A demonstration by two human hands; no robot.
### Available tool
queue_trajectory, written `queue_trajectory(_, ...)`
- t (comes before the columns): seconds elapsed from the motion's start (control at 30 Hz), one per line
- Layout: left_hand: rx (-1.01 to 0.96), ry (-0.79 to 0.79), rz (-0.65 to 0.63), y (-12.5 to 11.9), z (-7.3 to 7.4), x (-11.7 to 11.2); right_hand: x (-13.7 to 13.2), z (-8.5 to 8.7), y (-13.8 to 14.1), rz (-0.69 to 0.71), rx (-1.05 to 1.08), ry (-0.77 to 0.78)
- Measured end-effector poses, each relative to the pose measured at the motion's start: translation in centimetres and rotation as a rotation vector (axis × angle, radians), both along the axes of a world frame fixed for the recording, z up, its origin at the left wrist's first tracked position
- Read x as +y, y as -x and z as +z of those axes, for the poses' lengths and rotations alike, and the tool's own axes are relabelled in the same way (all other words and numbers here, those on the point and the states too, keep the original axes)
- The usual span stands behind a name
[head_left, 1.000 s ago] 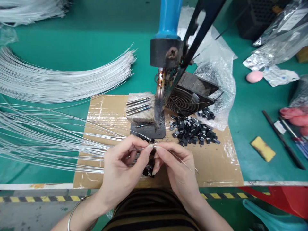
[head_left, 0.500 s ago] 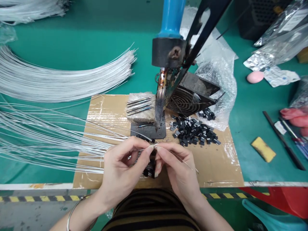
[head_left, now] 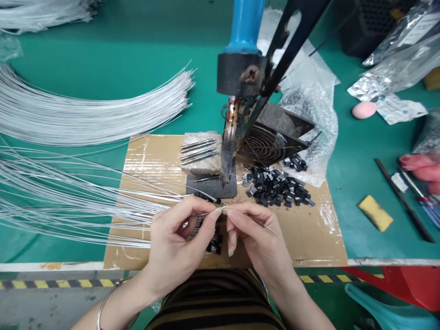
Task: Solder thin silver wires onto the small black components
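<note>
My left hand [head_left: 175,247] and my right hand [head_left: 254,238] meet fingertip to fingertip over a taped cardboard mat [head_left: 309,229]. Both pinch a thin white wire [head_left: 268,228] at about the same spot; its free end sticks out to the right past my right hand. Several more white wires [head_left: 68,201] fan out to the left from my left hand. Under my fingers lie small black parts [head_left: 215,245]. Just beyond stands a soldering iron [head_left: 228,146] with a blue handle [head_left: 245,23], tip down on a black plate [head_left: 213,187].
A pile of small black parts [head_left: 275,185] lies right of the iron, beside a black fan [head_left: 271,137] and a plastic bag [head_left: 309,101]. A big bundle of white wires [head_left: 85,110] curves at the left. A yellow sponge [head_left: 376,212], pens [head_left: 405,201] and another person's hand [head_left: 421,167] sit at the right.
My right hand has shifted slightly to the right and down, its fingers spreading a little, while still pinching the wire. My left hand has barely moved.
</note>
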State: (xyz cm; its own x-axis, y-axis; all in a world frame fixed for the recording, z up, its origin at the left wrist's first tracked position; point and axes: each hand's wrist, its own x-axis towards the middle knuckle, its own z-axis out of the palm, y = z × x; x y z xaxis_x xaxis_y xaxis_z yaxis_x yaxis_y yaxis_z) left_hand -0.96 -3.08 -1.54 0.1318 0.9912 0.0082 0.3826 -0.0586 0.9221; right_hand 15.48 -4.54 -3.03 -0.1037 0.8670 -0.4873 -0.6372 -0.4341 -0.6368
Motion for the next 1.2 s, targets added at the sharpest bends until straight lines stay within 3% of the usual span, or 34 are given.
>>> queue_trajectory(0.2, 0.023, -0.094, 0.036, -0.5, -0.5, -0.4, -0.1, -0.1, 0.7, -0.065, 0.036, 0.023)
queue_trajectory(0.5, -0.041, -0.009, 0.078, -0.8, -0.8, -0.8, -0.7, -0.3, 2.0, -0.142, 0.084, 0.048)
queue_trajectory(0.63, -0.069, 0.073, 0.115, -0.9, -0.4, -0.1, -0.8, -0.7, 0.8, -0.11, 0.013, -0.021)
queue_trajectory(0.73, -0.132, 0.122, 0.162, -0.6, -0.2, 0.4, -0.8, -1.0, -1.4, -0.204, -0.231, -0.128)
queue_trajectory(0.83, -0.163, 0.147, 0.183, -0.2, -0.1, 0.6, -1.0, -1.0, -3.4, -0.287, -0.682, -0.224)
queue_trajectory(0.97, -0.122, 0.164, 0.173, 0.0, -0.2, 0.5, -1.1, -1.2, -4.4, -0.126, -1.175, -0.349)
queue_trajectory(1.2, -0.119, 0.154, 0.152, 0.0, 0.0, 0.7, -1.9, -2.9, -4.8, 0.098, -1.617, -0.687)
